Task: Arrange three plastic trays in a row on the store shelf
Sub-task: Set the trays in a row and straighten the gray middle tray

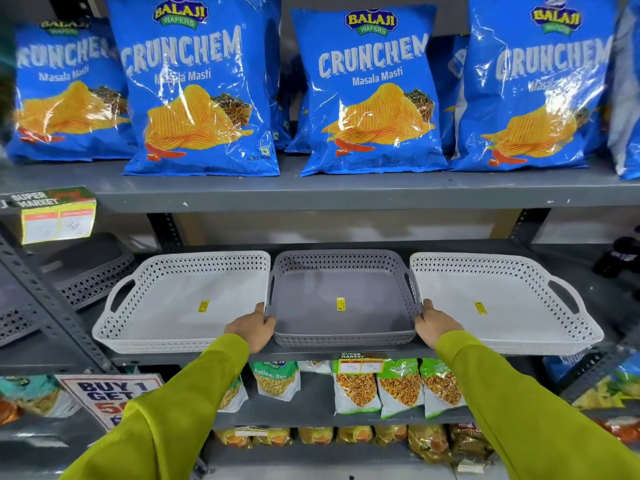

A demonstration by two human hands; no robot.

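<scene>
— Where do we stand with the trays?

— We have all three on the shelf (pixel 311 353), side by side. The grey tray (pixel 341 299) is our landmark: a white tray (pixel 173 299) sits just to its left and another white tray (pixel 498 299) just to its right, rims touching or nearly so.

— And our hands?

— Both are on the grey tray. Our left hand (pixel 252 327) grips its front left corner, thumb over the rim and fingers (pixel 268 320) curled against the wall. Our right hand (pixel 434 322) does the same at the front right corner. So both are closed on that tray, though how far the fingers wrap underneath we cannot tell.

— Is it finished, then?

— Nearly, we judge. The row is formed. The grey tray's front edge seems to sit slightly behind the fronts of the white trays, which slant a little outward from it, but the wide lens may exaggerate that. What is left looks like a small squaring-up of the grey tray, then letting go.

— Anything else nearby?

— Blue crisp bags (pixel 367 95) stand on the shelf above the grey tray, and snack packets (pixel 398 389) on the one below. Neither is in our way.
</scene>
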